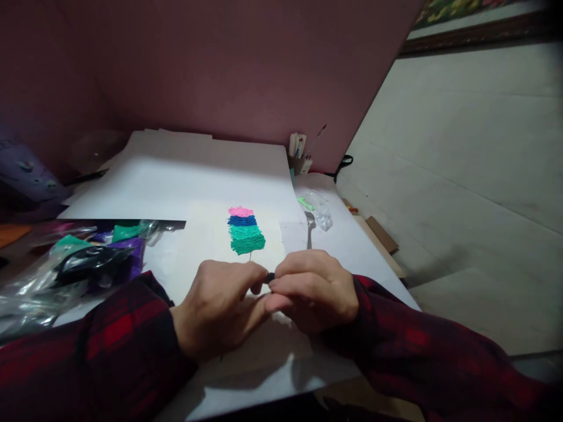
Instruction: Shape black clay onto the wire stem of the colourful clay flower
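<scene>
My left hand [222, 308] and my right hand [312, 290] meet over the near part of a pale sheet [206, 234]. Between their closed fingertips is a small black piece [270, 277], pinched from both sides; its full shape is hidden. Just beyond my hands, the sheet bears a textured strip [246, 231] with pink at the far end, then dark blue, turquoise and green. A thin line runs down from its green end. A fork [310, 228] lies past my right hand.
Plastic bags with coloured contents [97, 258] lie at the left. Large white sheets [211, 176] cover the back. A clear crumpled bag [322, 211] is right of the strip, with a pen holder [301, 161] behind. Black-handled scissors [343, 167] stand near the pink wall.
</scene>
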Available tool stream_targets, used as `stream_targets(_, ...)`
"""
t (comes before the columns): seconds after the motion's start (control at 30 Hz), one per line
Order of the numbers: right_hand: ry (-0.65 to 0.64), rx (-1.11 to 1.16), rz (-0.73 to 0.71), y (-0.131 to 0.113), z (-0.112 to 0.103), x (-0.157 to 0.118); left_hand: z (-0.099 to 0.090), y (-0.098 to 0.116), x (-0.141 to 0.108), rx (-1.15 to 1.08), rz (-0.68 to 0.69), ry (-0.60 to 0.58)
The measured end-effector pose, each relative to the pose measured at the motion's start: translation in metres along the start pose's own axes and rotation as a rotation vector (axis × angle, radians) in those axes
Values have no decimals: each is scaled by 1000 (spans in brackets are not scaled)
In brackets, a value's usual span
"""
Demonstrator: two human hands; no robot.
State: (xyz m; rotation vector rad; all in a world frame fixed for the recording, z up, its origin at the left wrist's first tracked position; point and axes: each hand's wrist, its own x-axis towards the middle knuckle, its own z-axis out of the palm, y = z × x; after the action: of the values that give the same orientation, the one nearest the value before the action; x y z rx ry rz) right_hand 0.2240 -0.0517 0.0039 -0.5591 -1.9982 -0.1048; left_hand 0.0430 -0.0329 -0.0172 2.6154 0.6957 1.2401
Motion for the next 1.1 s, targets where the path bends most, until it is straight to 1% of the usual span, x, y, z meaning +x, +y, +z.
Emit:
stream_targets(0.1, -85, -17, -90, 0, -3, 2, 3, 2, 0, 104, 87, -22)
stream_targets(0.2, -99, -2, -92, 3, -2, 1, 5, 3, -1, 113, 90, -21)
stream_targets(0.3, -46, 54, 15, 8, 3, -3, 5, 3, 0, 27, -7, -4)
stream_targets(0.4, 20, 147, 214, 15, 8, -7, 1, 3, 5, -182, -171, 19)
stream_targets(0.43, 14, 178, 276, 17, 9, -8, 0, 2, 7, -245, -224, 14)
stream_targets(0.47, -7, 217, 308, 19, 10, -8, -1, 2, 8, -292, -263, 5)
stream_targets(0.57, -77, 284, 256, 23, 13, -7, -2, 1, 12, -350, -320, -4)
stream_targets(0.63, -69, 294, 229, 23, 14, -7, -2, 1, 12, -362, -351, -1)
stream_targets(0.67, -58, 298, 245, 22, 14, -6, -2, 1, 12, -368, -375, -1)
stream_targets(0.73, -50, 317, 324, 22, 15, -7, -2, 2, 13, -374, -429, 10)
stream_targets(0.83, -81, 371, 422, 21, 16, -7, -3, 2, 13, -384, -477, 30)
stream_targets(0.97, -82, 456, 473, 22, 17, -6, -2, 1, 13, -444, -475, 74)
stream_targets(1.1, -55, 387, 492, 25, 19, -7, 1, -1, 11, -539, -525, 112)
